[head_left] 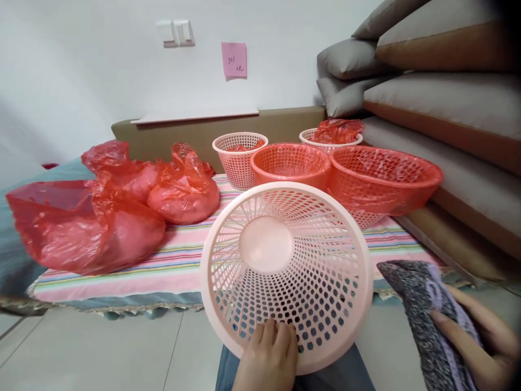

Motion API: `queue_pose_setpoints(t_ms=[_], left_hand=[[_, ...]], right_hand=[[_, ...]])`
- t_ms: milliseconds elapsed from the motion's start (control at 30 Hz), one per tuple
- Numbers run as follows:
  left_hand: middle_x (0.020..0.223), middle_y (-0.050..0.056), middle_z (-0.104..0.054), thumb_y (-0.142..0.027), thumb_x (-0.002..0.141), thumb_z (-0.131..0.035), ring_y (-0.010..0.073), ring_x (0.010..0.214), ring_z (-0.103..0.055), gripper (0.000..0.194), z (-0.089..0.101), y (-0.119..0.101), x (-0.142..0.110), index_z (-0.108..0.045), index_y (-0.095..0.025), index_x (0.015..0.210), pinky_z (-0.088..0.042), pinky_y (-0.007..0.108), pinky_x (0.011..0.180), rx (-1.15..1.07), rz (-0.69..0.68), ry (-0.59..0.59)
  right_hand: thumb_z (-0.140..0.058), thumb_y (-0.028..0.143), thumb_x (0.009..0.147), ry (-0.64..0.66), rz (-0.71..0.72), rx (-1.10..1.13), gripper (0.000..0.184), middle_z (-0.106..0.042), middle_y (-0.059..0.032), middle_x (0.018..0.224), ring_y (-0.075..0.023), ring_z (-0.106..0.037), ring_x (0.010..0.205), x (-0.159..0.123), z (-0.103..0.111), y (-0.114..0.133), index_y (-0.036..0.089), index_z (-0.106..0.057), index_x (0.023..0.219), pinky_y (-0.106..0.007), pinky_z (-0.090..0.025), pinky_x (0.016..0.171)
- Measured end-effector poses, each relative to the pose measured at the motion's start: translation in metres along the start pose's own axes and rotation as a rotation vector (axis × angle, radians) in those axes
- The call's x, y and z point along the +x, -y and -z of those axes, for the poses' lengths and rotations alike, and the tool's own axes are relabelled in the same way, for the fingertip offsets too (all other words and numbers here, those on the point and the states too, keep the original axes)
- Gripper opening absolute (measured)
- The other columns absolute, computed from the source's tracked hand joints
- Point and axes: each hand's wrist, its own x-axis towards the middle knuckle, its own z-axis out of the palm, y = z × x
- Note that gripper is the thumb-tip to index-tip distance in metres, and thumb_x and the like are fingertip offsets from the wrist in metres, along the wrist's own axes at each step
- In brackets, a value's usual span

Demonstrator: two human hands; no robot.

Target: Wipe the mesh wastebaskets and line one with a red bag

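Note:
A pale pink plastic basket (266,244) with perforated walls is tilted so that its inside faces me. My left hand (266,353) grips its near rim, with the fingers curled over into the basket. At the lower right my right hand (476,336) pinches a dark grey and lilac knitted piece (427,320), thumb on top. It hangs beside the basket, not touching it. Whether it is a sock or another knitted item I cannot make out.
Several knotted red plastic bags (101,228) lie left on the striped cloth (179,266). Behind the basket stand a pink basket (240,160), two red-lined baskets (291,163) and another pink basket (325,142) holding red plastic. Stacked grey-brown cushions (456,103) rise at right.

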Motion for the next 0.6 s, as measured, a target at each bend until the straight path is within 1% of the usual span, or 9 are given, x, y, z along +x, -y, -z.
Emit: queue_pose_setpoints(t_ms=[67,133,200,267,333,400,467,533,600], left_hand=[[0.095,0.005,-0.067,-0.023,0.091,-0.062,0.0194,0.082,-0.062,0.026,-0.004,-0.008,0.0,-0.063,-0.014,0.115,-0.05,0.032,0.07,0.005,0.033,-0.008],[0.1,0.006,-0.068,-0.023,0.089,-0.065,0.0205,0.087,-0.062,0.029,-0.005,-0.014,0.001,-0.064,-0.015,0.116,-0.05,0.032,0.073,-0.005,0.07,-0.006],[0.098,0.006,-0.068,-0.021,0.088,-0.066,0.0209,0.088,-0.062,0.03,-0.007,-0.019,0.001,-0.064,-0.015,0.117,-0.05,0.033,0.073,-0.033,0.096,0.005],[0.096,0.007,-0.068,-0.017,0.087,-0.065,0.0213,0.085,-0.062,0.025,-0.008,-0.023,0.002,-0.067,-0.015,0.112,-0.05,0.034,0.072,-0.053,0.106,0.015],[0.096,0.01,-0.069,-0.012,0.086,-0.063,0.0232,0.087,-0.063,0.021,-0.009,-0.027,0.003,-0.07,-0.014,0.105,-0.051,0.035,0.073,-0.05,0.103,0.002],[0.098,0.014,-0.07,-0.008,0.085,-0.059,0.0263,0.093,-0.064,0.024,-0.008,-0.03,0.003,-0.071,-0.012,0.105,-0.052,0.037,0.077,-0.012,0.093,-0.039],[0.096,0.015,-0.07,-0.006,0.085,-0.057,0.0277,0.094,-0.065,0.03,-0.007,-0.031,0.005,-0.071,-0.01,0.11,-0.053,0.038,0.079,0.029,0.088,-0.072],[0.093,0.014,-0.071,-0.005,0.085,-0.056,0.0274,0.09,-0.067,0.032,-0.005,-0.03,0.007,-0.071,-0.01,0.112,-0.054,0.038,0.077,0.031,0.077,-0.072],[0.091,0.013,-0.072,-0.007,0.085,-0.058,0.0271,0.088,-0.068,0.03,-0.002,-0.029,0.009,-0.072,-0.011,0.11,-0.054,0.036,0.074,-0.013,0.057,-0.044]], right_hand=[[-0.06,0.057,0.083,-0.016,0.023,0.019,0.043,-0.066,-0.0089,0.125,-0.0411,-0.061,0.114,-0.008,0.004,0.014,0.038,-0.063,0.122,-0.061,-0.039,0.108],[-0.06,0.051,0.085,0.042,0.235,0.039,0.038,-0.068,-0.0059,0.123,-0.0388,-0.063,0.11,-0.016,-0.004,0.038,0.04,-0.064,0.12,-0.061,-0.045,0.102],[-0.058,0.038,0.087,0.26,0.503,0.105,0.038,-0.068,-0.0031,0.124,-0.0327,-0.065,0.11,-0.019,-0.025,0.069,0.04,-0.063,0.124,-0.051,-0.053,0.094],[-0.058,0.022,0.084,0.458,0.695,0.12,0.046,-0.068,-0.0042,0.124,-0.0276,-0.064,0.111,-0.017,-0.056,0.103,0.033,-0.061,0.128,-0.044,-0.054,0.095],[-0.055,0.015,0.081,0.489,0.8,0.112,0.047,-0.068,-0.0057,0.123,-0.0256,-0.061,0.114,-0.009,-0.09,0.132,0.025,-0.061,0.127,-0.043,-0.05,0.101],[-0.055,0.016,0.081,0.496,0.831,0.024,0.044,-0.068,-0.0066,0.124,-0.0254,-0.059,0.113,0.003,-0.124,0.151,0.02,-0.063,0.125,-0.044,-0.047,0.103],[-0.054,0.021,0.086,0.556,0.827,-0.14,0.042,-0.065,-0.0074,0.129,-0.0266,-0.055,0.117,0.015,-0.157,0.158,0.019,-0.061,0.127,-0.044,-0.044,0.104],[-0.052,0.025,0.09,0.668,0.776,-0.321,0.045,-0.061,-0.0083,0.135,-0.0265,-0.054,0.12,0.024,-0.185,0.152,0.019,-0.056,0.134,-0.044,-0.042,0.105],[-0.056,0.024,0.088,0.771,0.763,-0.395,0.042,-0.067,-0.0094,0.125,-0.0252,-0.06,0.111,0.026,-0.209,0.134,0.019,-0.061,0.13,-0.041,-0.045,0.1]])
